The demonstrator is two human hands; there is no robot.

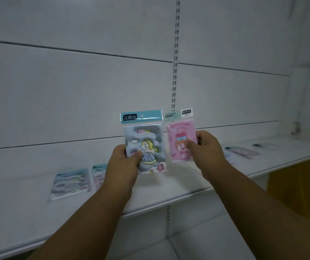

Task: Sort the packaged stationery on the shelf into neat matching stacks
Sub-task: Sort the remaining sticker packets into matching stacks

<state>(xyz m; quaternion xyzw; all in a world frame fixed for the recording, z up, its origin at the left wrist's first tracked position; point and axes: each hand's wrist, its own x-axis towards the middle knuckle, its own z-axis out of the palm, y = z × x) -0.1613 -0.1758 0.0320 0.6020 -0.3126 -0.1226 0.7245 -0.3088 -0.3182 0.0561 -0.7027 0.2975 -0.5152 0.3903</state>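
Note:
My left hand (125,162) holds a grey-blue unicorn packet (144,139) with a teal header upright above the white shelf (169,192). Right beside it, my right hand (205,147) holds a pink packet (178,139) with a cartoon girl, also upright. The two packets nearly touch edge to edge. A bluish packet (70,183) lies flat on the shelf to the left, with a pinkish packet (98,175) next to it, partly hidden by my left forearm. Further packets (242,151) lie flat on the shelf to the right.
A white panelled back wall with a slotted upright (175,59) rises behind the shelf. Another small dark item (259,145) lies far right on the shelf. An orange-yellow surface (300,184) shows below the shelf at right. A lower shelf edge runs beneath.

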